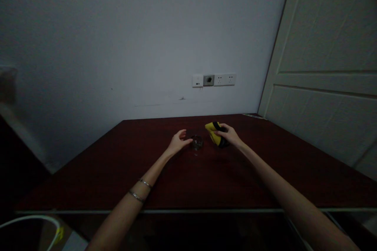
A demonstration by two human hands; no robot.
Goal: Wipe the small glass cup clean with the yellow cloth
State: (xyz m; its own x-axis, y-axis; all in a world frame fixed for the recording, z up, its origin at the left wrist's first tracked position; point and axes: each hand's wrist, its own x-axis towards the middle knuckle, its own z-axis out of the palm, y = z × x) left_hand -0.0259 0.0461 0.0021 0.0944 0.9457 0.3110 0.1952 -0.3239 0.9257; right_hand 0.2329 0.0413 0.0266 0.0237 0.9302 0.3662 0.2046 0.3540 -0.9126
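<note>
A small clear glass bowl or cup (197, 142) stands on the dark red tabletop (206, 184), between my two hands. Just left of it is my left hand (178, 142), fingers apart and thumb reaching toward the glass rim; whether the thumb touches it I cannot tell. To the right, my right hand (231, 135) grips a folded yellow and black cloth (214, 132), pinched between thumb and fingers. The cloth hangs a little to the right of the glass, apart from it.
The table meets a pale wall (147, 47) carrying a row of sockets (224, 79). On the right stands a light panelled door (324, 55). Below the table's front edge at left, a white curved rim (44, 217) shows, with something yellow on it.
</note>
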